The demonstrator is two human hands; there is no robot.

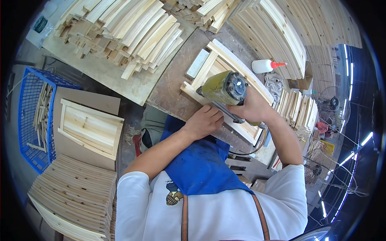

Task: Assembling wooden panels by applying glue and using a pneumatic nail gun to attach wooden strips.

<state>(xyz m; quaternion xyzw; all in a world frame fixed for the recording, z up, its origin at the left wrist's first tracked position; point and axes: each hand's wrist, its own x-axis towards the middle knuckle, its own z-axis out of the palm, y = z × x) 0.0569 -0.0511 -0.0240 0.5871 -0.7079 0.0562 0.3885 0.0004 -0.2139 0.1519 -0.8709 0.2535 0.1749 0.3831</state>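
2 hands at pale wooden rectangular frame with inner panel (pixel 217 66), which lies on worn brown surface (pixel 171 89) before person. Right hand (pixel 255 105) wrapped round handle of olive-yellow nail gun with dark metal cap (pixel 219 89), gun above frame's near side. Left hand (pixel 204 121) beside gun, fingers bent at frame's near rail; cannot tell if clasping it. Beyond frame: white plastic bottle with red nozzle (pixel 263 66). Far left: blue plastic lattice crate (pixel 51 136) holding thin wood strips (pixel 43 106).
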